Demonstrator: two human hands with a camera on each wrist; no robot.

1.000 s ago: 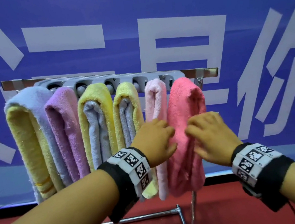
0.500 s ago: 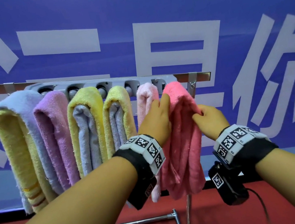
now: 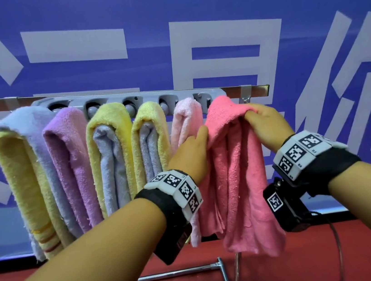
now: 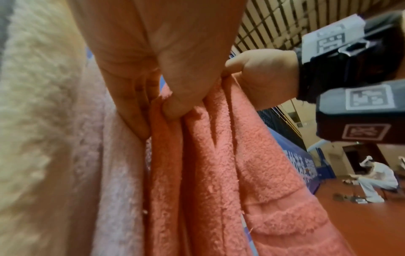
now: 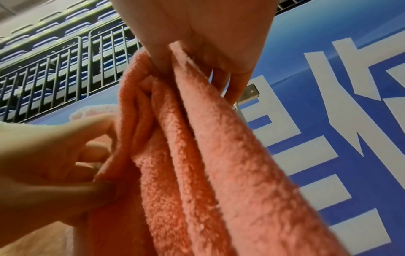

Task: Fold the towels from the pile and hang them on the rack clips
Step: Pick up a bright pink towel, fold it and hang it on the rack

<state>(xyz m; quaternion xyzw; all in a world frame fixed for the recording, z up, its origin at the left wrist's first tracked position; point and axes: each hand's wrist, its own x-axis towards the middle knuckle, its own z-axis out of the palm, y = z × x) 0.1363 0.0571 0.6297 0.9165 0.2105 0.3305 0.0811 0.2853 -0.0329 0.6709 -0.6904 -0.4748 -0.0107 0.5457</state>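
Coral-pink towel (image 3: pixel 235 164) hanging at the right end of the rack (image 3: pixel 255 88), last in the row, top fold bunched up near the end clip (image 3: pixel 202 98); not visible whether the clip really bites it. Clenched on its upper right edge: right hand (image 3: pixel 266 121), thumb and fingers pinching the folded layers. Holding the left edge a little lower: left hand (image 3: pixel 192 152), thumb pressing into the pile, fingers behind the cloth. Beside it, already hung and folded: pale pink towel (image 3: pixel 185 121), two yellow towels wrapped around grey ones (image 3: pixel 110 155), lilac towel (image 3: pixel 73 161), and blue with yellow at the far left (image 3: pixel 16 164). No pile in view, so probably the last towel; judged nearly finished, only seating and straightening left, lower part looking loose and uneven.

Compared with half a second ago: left hand lower on the towel, no more reaching up along the top; right hand higher and nearer to the rail, top of the towel pulled more to the right; lower layers more spread.
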